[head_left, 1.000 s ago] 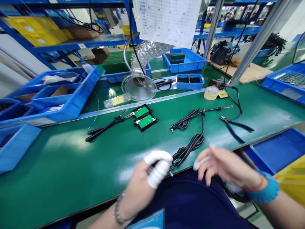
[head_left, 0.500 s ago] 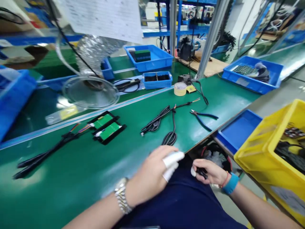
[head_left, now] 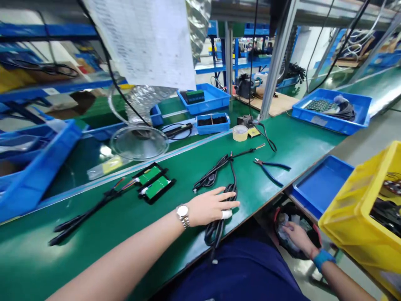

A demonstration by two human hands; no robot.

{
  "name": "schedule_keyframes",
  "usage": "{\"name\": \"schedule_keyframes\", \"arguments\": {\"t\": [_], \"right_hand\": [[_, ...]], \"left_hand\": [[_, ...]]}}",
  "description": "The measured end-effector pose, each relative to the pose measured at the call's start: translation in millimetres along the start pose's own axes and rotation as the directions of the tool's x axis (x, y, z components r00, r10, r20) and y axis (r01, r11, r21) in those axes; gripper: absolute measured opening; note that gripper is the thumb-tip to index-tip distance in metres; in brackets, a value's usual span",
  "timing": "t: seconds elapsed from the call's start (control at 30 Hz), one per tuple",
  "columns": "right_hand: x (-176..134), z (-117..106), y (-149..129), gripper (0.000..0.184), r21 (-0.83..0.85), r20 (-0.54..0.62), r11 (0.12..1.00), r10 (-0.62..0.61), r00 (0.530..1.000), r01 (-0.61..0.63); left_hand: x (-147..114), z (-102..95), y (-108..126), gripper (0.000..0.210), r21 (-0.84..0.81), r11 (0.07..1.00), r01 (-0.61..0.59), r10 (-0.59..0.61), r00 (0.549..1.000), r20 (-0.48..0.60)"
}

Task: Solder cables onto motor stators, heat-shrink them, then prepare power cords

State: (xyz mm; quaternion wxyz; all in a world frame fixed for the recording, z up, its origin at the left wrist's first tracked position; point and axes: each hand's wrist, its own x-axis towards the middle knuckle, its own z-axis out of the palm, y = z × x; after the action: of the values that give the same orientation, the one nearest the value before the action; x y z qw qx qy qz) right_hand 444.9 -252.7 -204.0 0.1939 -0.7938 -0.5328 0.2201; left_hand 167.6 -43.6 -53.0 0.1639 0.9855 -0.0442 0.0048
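My left hand (head_left: 213,207) lies with fingers spread over a coiled black cable (head_left: 210,236) at the bench's front edge; a white cover is on one finger. The coil hangs partly over the edge, its white connector low by my lap. Down at the right, my right hand (head_left: 299,239) reaches into a dark bin (head_left: 313,234) holding crumpled clear plastic. Its fingertips are blurred and partly hidden, so its grip is unclear. Just beyond my left hand lies another bundled black cable (head_left: 209,179) with bare wire ends. Blue-handled cutters (head_left: 272,169) rest opened to its right.
Two green circuit boards (head_left: 156,186) in black housings lie left, wired to black leads (head_left: 84,217). A tape roll (head_left: 239,133) stands behind. A blue tray (head_left: 326,179) and a yellow crate (head_left: 354,209) flank the bin. A clear hood (head_left: 140,156) hangs over the bench.
My left hand has moved from above my lap onto the coiled cable, which is now nearer the edge. My right hand, earlier closed around a small black object, has gone down into the bin.
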Motion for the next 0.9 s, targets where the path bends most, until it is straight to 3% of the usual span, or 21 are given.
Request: {"name": "schedule_keyframes", "arguments": {"t": [0.13, 0.23, 0.3, 0.4, 0.53, 0.63, 0.7, 0.77, 0.8, 0.83, 0.87, 0.9], "right_hand": [[12, -21, -67, 0.026, 0.075, -0.057, 0.979, -0.184, 0.981, 0.188], [33, -45, -119, 0.024, 0.025, -0.198, 0.915, -0.392, 0.899, 0.404], [60, -53, -150, 0.027, -0.096, -0.187, 0.861, -0.509, 0.840, 0.500], [108, -44, -193, 0.043, -0.280, -0.031, 0.732, -0.654, 0.756, 0.621], [154, -17, -238, 0.059, -0.298, 0.143, 0.532, -0.796, 0.589, 0.792], [168, -13, -265, 0.049, -0.317, 0.214, 0.429, -0.837, 0.504, 0.846], [168, -24, -292, 0.050, -0.296, 0.199, 0.439, -0.840, 0.505, 0.848], [155, -41, -332, 0.055, -0.059, 0.143, 0.566, -0.811, 0.568, 0.823], [142, -49, -357, 0.056, 0.125, 0.129, 0.570, -0.821, 0.557, 0.812], [126, -54, -382, 0.057, 0.317, 0.114, 0.556, -0.827, 0.551, 0.768], [108, -57, -408, 0.060, 0.508, 0.077, 0.529, -0.814, 0.575, 0.680], [89, -56, -433, 0.061, 0.660, 0.102, 0.484, -0.816, 0.569, 0.575]], "left_hand": [[1, -17.1, 3, 0.034, -0.035, 0.999, -0.011, 0.007, 0.995, -0.099], [-10, -42.9, 11, 0.032, 0.037, 0.999, 0.031, -0.025, 0.985, -0.169], [-26, -61.1, 20, 0.034, 0.107, 0.984, 0.142, -0.114, 0.966, -0.233], [-58, -78.1, 40, 0.034, 0.237, 0.884, 0.402, -0.309, 0.884, -0.350], [-115, -71.8, 68, 0.029, 0.340, 0.623, 0.705, -0.550, 0.703, -0.451], [-168, -58.1, 85, 0.026, 0.222, 0.437, 0.872, -0.716, 0.486, -0.501], [-200, -54.3, 97, 0.024, 0.020, 0.341, 0.940, -0.776, 0.294, -0.558], [-223, -58.0, 110, 0.019, -0.252, 0.312, 0.916, -0.790, 0.103, -0.604], [-230, -62.4, 116, 0.016, -0.375, 0.326, 0.868, -0.790, 0.032, -0.613], [-234, -67.4, 120, 0.016, -0.470, 0.357, 0.807, -0.785, -0.013, -0.619], [-235, -72.5, 123, 0.019, -0.532, 0.401, 0.745, -0.781, -0.026, -0.624], [-234, -76.8, 123, 0.023, -0.566, 0.452, 0.690, -0.775, -0.010, -0.631]]}}
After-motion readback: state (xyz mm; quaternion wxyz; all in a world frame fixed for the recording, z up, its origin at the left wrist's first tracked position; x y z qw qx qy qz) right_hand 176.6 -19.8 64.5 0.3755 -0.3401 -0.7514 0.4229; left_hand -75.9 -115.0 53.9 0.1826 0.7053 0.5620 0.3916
